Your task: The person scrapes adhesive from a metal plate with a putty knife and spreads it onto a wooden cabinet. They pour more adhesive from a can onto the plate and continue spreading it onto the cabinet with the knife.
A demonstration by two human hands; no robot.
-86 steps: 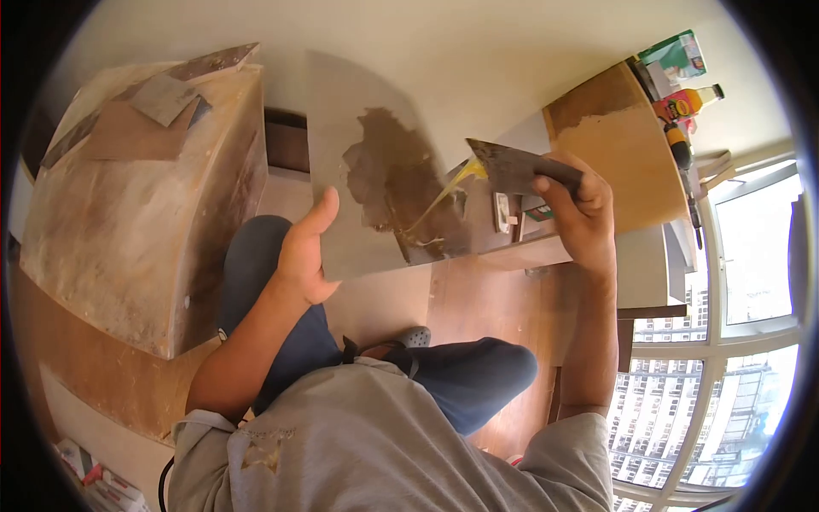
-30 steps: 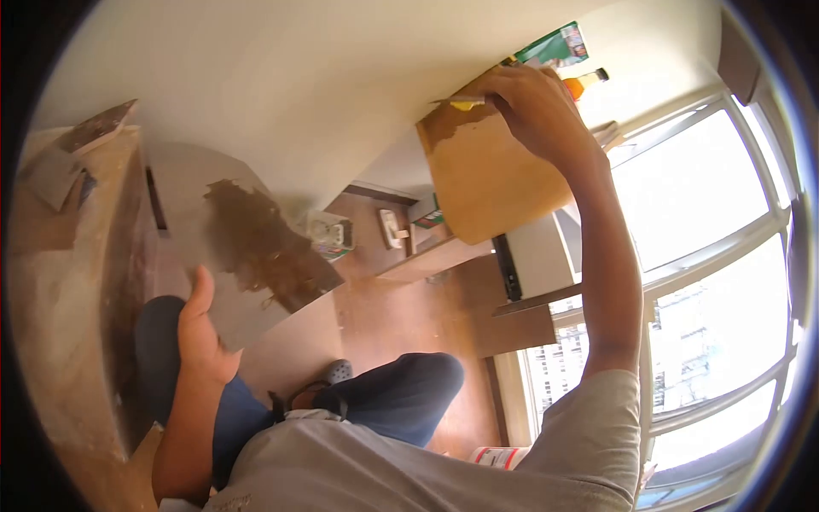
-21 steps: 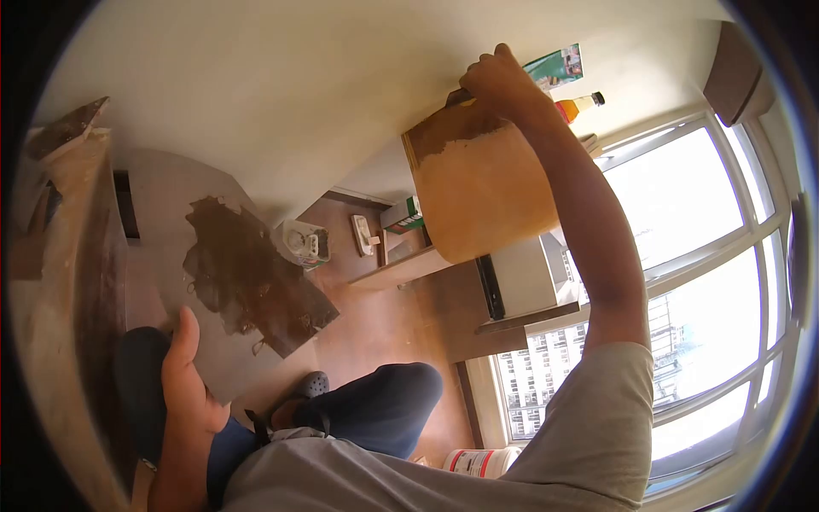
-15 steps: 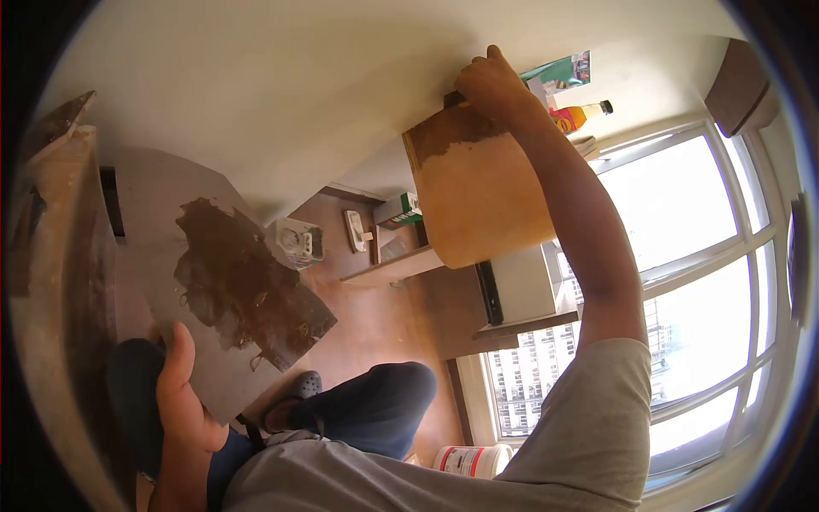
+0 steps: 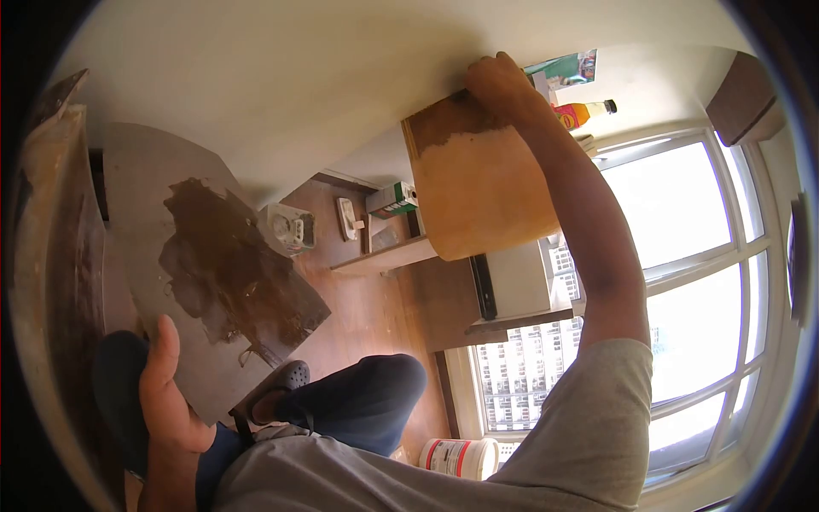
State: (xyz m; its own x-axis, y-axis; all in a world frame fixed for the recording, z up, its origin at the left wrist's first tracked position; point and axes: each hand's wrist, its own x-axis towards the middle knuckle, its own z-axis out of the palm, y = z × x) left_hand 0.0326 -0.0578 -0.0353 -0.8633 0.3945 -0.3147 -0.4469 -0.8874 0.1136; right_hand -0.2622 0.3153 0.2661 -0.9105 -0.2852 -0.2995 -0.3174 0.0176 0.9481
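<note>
My left hand point(image 5: 171, 397) holds the near edge of a grey sheet point(image 5: 136, 205), thumb on top and the other fingers hidden beneath. Wet dark brown paste point(image 5: 226, 264) is spread over the middle of the sheet. High up, my right hand point(image 5: 505, 85) is closed at the top edge of a light wooden panel point(image 5: 486, 200); what its fingers grip is hidden. A brown coat point(image 5: 452, 119) covers the panel's upper part, beside the pale wall.
A bottle point(image 5: 584, 113) and a green packet point(image 5: 567, 68) lie behind my right hand. Below are a white bucket point(image 5: 461, 458), an open container point(image 5: 290, 229) and a green-and-white box point(image 5: 392, 200). Windows point(image 5: 695, 333) fill the right side.
My right hand has shifted slightly right and down along the panel's top edge. The sheet and my left hand appear a little further left, as the whole view has shifted somewhat.
</note>
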